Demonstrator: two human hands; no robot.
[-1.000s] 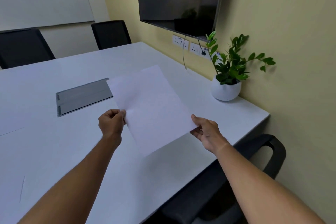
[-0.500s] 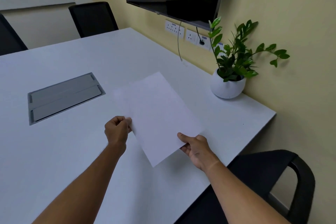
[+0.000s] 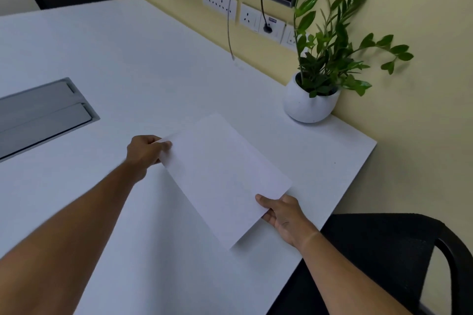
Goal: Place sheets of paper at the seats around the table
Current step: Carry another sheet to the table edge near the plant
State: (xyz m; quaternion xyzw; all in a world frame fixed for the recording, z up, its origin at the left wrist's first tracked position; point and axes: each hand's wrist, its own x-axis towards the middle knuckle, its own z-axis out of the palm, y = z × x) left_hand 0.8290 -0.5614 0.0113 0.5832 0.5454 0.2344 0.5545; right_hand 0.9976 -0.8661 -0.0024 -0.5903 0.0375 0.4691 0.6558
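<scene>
Both hands pinch one white sheet of paper [image 3: 225,179] low over the white table [image 3: 153,59], on the near side of the potted plant [image 3: 314,89], by the black chair [image 3: 384,250]. The left hand [image 3: 146,152] grips a far corner with curled fingers; the right hand [image 3: 284,212] holds the near edge, thumb on top. The sheet lies skewed to the table edge, so an uneven release could leave it crooked, and a hard push could slide it toward the plant

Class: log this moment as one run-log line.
left hand: pinches sheet | right hand: holds sheet | sheet: low over table corner by black chair | not yet released
</scene>
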